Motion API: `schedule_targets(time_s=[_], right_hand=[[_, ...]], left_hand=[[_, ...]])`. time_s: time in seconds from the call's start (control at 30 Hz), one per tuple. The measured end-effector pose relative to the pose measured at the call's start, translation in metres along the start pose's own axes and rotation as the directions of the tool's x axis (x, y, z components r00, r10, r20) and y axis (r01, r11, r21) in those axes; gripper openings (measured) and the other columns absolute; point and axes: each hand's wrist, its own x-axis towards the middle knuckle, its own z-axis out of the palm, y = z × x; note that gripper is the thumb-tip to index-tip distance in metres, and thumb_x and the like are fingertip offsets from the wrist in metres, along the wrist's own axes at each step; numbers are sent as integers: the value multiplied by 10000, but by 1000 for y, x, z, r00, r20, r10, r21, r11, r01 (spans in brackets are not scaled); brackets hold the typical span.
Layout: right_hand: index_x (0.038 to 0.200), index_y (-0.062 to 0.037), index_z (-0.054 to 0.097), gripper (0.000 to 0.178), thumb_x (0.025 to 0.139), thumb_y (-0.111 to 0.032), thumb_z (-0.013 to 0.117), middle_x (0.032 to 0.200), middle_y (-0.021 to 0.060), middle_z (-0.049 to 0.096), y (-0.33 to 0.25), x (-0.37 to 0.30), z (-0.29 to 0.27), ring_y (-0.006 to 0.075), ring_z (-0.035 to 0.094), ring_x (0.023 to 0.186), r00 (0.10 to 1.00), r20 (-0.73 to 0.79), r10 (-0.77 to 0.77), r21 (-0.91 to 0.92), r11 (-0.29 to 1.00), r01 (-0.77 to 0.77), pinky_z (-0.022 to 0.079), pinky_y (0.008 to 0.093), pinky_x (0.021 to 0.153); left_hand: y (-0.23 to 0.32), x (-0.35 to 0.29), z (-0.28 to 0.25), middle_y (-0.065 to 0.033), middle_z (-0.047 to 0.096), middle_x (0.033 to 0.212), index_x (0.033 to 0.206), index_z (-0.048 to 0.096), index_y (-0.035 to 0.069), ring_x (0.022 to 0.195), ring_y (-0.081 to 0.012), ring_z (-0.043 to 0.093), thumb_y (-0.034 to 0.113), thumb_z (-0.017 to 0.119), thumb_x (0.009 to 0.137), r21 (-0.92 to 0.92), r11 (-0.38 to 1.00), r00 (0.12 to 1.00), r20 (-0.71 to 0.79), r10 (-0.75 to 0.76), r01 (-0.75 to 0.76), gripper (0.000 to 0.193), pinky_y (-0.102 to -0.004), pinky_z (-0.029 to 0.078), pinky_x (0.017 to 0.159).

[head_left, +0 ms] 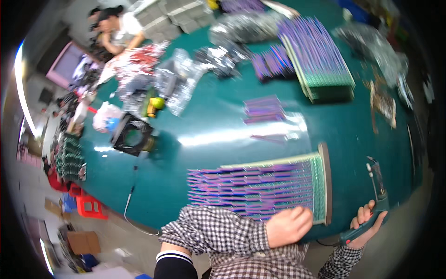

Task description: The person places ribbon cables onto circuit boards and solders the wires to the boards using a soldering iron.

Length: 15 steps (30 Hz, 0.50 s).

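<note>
My right hand (367,227) is wrapped round the teal handle of a corded soldering gun (382,203), whose thin metal tip points away from me. At the near right corner of the board rack, my left hand (291,226) is closed with its fingers curled; what they hold, if anything, is hidden. The rack (319,186) has a pale green panel and a brown bar along its right end. Rows of narrow purple-blue strips (246,186) lie across it, blurred by motion. My left forearm crosses just in front of the near strips.
A tall stack of similar strip-laden panels (318,56) stands at the far right. Small bundles of purple strips (264,109) lie mid-table. A black fan-like device (132,135) sits at left, near a yellow tape measure (154,106). Plastic bags (179,81) and a seated person (118,30) are beyond.
</note>
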Motion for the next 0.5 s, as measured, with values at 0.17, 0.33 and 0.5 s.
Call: schedule_targets(time_s=[0.17, 0.33, 0.5], right_hand=[[1253, -33, 496, 554, 1065, -555, 479, 735, 1, 407, -28, 75, -88, 125, 436, 571, 984, 166, 65, -147, 988, -40, 474, 315, 393], [1192, -83, 557, 633, 935, -657, 636, 821, 17, 548, -8, 39, 5, 127, 518, 682, 995, 15, 99, -261, 961, -92, 446, 245, 550], [1131, -98, 565, 582, 939, -643, 640, 805, -11, 518, -1, 39, 23, 98, 476, 644, 998, -55, 21, -329, 943, -38, 402, 228, 527]], left_hand=[[-16, 3, -24, -155, 604, 1138, 1113, 638, -19, 1020, -306, 618, 103, 622, 811, -357, 934, 999, -40, -34, 17, 326, -377, 547, 826], [-133, 26, -72, -148, 617, 1069, 1026, 660, 31, 1023, -360, 622, -14, 657, 782, -215, 930, 944, -75, -320, 298, 249, -436, 546, 853], [-215, 26, -31, -115, 618, 1006, 921, 668, 81, 989, -340, 605, 148, 765, 835, -204, 829, 853, 162, -496, 521, 146, -440, 505, 865]])
